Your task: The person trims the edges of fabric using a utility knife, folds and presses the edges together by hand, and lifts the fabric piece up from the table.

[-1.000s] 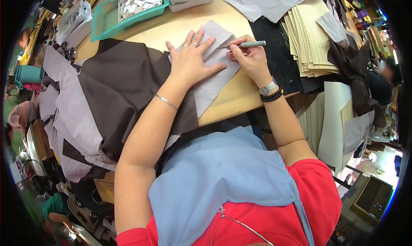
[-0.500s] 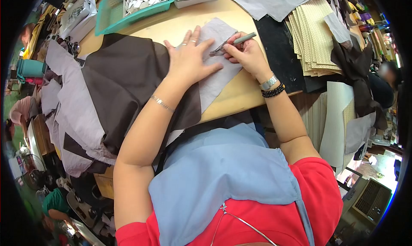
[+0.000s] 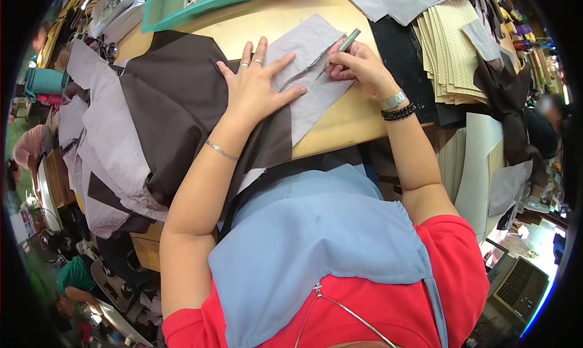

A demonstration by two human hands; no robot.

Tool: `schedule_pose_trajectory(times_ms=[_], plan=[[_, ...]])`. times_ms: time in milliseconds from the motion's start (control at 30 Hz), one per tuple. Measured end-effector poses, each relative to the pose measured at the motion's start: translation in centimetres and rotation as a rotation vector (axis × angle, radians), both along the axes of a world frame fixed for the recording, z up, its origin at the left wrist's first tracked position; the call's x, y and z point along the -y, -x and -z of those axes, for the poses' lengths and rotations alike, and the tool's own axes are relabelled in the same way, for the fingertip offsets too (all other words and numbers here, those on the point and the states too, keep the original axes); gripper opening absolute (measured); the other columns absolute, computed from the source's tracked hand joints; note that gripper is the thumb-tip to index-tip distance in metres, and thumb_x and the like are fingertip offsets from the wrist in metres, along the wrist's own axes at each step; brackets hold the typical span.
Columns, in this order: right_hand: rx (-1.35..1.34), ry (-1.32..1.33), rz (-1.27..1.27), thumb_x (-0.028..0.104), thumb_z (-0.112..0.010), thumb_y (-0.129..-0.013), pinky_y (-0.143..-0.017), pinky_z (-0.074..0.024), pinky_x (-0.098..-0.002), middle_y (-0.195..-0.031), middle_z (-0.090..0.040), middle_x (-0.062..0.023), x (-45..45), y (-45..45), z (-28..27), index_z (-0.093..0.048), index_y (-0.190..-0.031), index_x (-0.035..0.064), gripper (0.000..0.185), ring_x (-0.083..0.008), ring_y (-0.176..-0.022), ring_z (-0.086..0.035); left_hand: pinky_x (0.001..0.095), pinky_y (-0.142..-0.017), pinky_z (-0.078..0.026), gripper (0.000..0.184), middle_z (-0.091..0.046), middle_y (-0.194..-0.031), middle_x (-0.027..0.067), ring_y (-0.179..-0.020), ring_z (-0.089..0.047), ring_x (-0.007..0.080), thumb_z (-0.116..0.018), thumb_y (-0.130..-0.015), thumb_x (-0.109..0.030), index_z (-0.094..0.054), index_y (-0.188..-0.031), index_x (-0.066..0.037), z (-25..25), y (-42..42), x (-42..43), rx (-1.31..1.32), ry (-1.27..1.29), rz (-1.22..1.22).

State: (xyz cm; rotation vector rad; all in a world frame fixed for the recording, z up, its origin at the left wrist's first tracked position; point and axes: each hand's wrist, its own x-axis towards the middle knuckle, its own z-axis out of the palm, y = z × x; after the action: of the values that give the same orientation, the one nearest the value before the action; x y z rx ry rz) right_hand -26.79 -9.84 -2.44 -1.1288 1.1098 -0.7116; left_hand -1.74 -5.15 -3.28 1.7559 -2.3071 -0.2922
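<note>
My left hand [image 3: 258, 84] lies flat with fingers spread, pressing on a pale grey sheet [image 3: 313, 35] and the edge of a dark brown, leather-like sheet [image 3: 176, 90]. In my right hand [image 3: 359, 66] is a slim pen-like tool [image 3: 350, 40] with a grey-green handle and a thin tip pointing down at the grey sheet. Whether it is a pen or a blade, I cannot tell. A raised, uneven edge runs diagonally across the grey sheet between my hands. The dark sheet spreads left, overlapping lighter grey-lilac material [image 3: 112, 129].
A teal tray [image 3: 212, 8] holding small pale pieces stands at the back of the wooden table [image 3: 231, 29]. Patterned cream sheets [image 3: 449, 57] are stacked at the right, beside a black strip [image 3: 401, 63]. More grey sheets [image 3: 401, 2] lie at the back right. Another person [image 3: 79, 281] is at the lower left.
My right hand and the tool have moved slightly right, and the handle now tilts up more steeply. The raised edge on the grey sheet shows more. My left hand stays spread on the material.
</note>
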Motion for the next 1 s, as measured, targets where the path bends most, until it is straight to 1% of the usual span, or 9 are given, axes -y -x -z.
schedule_pose_trajectory(times_ms=[33, 133, 233, 333, 433, 533, 733, 1000], plan=[[0.014, -0.001, -0.055, 0.021, -0.065, -0.097, -0.068, -0.0577, -0.0234, -0.091, -0.069, -0.0046, -0.1, 0.1, -0.1, -0.061, -0.101, 0.0087, 0.014, -0.0083, -0.076, -0.067, 0.0790, -0.109, -0.005, 0.075, -0.028, -0.163, 0.0134, -0.152, -0.019, 0.0351, -0.068, -0.073, -0.075, -0.057, -0.139, -0.042, 0.0, 0.0, 0.0, -0.002, -0.003, -0.001], [0.152, 0.022, 0.100, 0.022, -0.067, -0.096, -0.068, -0.0578, -0.0234, -0.097, -0.068, -0.0055, -0.4, 0.1, 0.2, -0.061, -0.103, 0.0070, 0.017, -0.0094, -0.079, -0.067, 0.0792, -0.109, -0.006, 0.075, -0.029, -0.163, 0.0138, -0.152, -0.020, 0.0354, -0.068, -0.073, -0.075, -0.058, -0.139, -0.041, 0.2, 0.0, -0.1, 0.001, 0.024, 0.004], [0.126, 0.114, 0.147, 0.020, -0.067, -0.096, -0.069, -0.0577, -0.0233, -0.096, -0.069, -0.0051, -0.8, -0.2, 0.3, -0.060, -0.104, 0.0075, 0.016, -0.0094, -0.079, -0.067, 0.0823, -0.105, -0.010, 0.072, -0.033, -0.160, 0.0171, -0.150, -0.025, 0.0377, -0.067, -0.073, -0.073, -0.060, -0.137, -0.040, 0.5, -0.1, 0.0, -0.019, 0.081, 0.015], [0.089, 0.114, 0.166, 0.019, -0.067, -0.097, -0.068, -0.0574, -0.0229, -0.096, -0.069, -0.0049, -1.0, -0.3, 0.7, -0.060, -0.105, 0.0081, 0.015, -0.0091, -0.079, -0.067, 0.0799, -0.108, -0.008, 0.075, -0.030, -0.162, 0.0147, -0.151, -0.021, 0.0364, -0.068, -0.073, -0.075, -0.058, -0.139, -0.041, 0.0, 0.0, -0.1, 0.001, 0.030, 0.003], [0.048, 0.124, 0.161, 0.020, -0.067, -0.097, -0.068, -0.0571, -0.0225, -0.097, -0.070, -0.0049, -0.9, -0.4, 0.8, -0.060, -0.105, 0.0086, 0.015, -0.0092, -0.079, -0.067, 0.0800, -0.108, -0.008, 0.075, -0.030, -0.162, 0.0151, -0.151, -0.022, 0.0365, -0.068, -0.073, -0.075, -0.058, -0.139, -0.041, 0.0, 0.1, -0.1, 0.001, 0.031, 0.004], [0.026, 0.130, 0.143, 0.017, -0.066, -0.097, -0.069, -0.0587, -0.0230, -0.096, -0.069, -0.0054, -0.9, -0.7, 0.7, -0.059, -0.103, 0.0077, 0.013, -0.0088, -0.077, -0.067, 0.0802, -0.108, -0.008, 0.075, -0.031, -0.161, 0.0153, -0.151, -0.022, 0.0365, -0.068, -0.073, -0.074, -0.058, -0.139, -0.041, -0.2, 0.1, -0.1, 0.000, 0.020, 0.002], [0.067, 0.128, 0.184, 0.017, -0.066, -0.097, -0.070, -0.0584, -0.0227, -0.095, -0.068, -0.0046, -1.3, -1.0, 0.1, -0.059, -0.103, 0.0083, 0.013, -0.0086, -0.077, -0.066, 0.0803, -0.108, -0.008, 0.074, -0.032, -0.161, 0.0154, -0.151, -0.023, 0.0366, -0.069, -0.073, -0.074, -0.058, -0.138, -0.041, 0.2, 0.0, -0.1, -0.006, 0.040, 0.002], [0.048, 0.133, 0.138, 0.018, -0.066, -0.098, -0.069, -0.0568, -0.0214, -0.094, -0.069, -0.0045, -1.2, -0.9, 0.9, -0.059, -0.104, 0.0084, 0.013, -0.0083, -0.077, -0.066, 0.0803, -0.107, -0.008, 0.074, -0.032, -0.161, 0.0156, -0.150, -0.024, 0.0370, -0.069, -0.073, -0.074, -0.058, -0.138, -0.041, 0.3, 0.0, -0.1, -0.009, 0.053, 0.006]])
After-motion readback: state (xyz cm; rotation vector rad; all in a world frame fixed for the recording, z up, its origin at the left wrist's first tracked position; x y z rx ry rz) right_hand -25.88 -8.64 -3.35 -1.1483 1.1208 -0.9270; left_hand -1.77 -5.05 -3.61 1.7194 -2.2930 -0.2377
